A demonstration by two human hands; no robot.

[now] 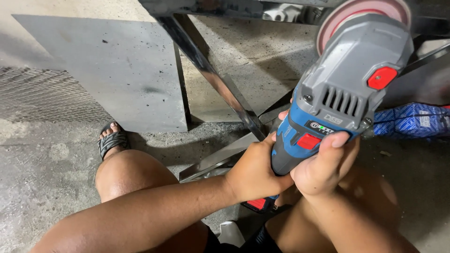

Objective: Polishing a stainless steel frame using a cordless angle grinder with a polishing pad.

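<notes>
Both my hands hold a cordless angle grinder (349, 79) with a blue body, grey head and red buttons. My left hand (253, 171) wraps the blue handle from the left. My right hand (323, 164) grips the handle from the right, thumb lying by the red switch. The grinder's pinkish disc (361, 14) points away from me, near the top of a shiny metal frame (211, 75) made of crossed flat bars. The battery end shows red below my hands.
A grey metal sheet (108, 65) leans on the concrete floor at the left, with wire mesh (42, 96) beside it. My left knee and sandalled foot (112, 140) are in front of the sheet. A blue packet (412, 119) lies at the right.
</notes>
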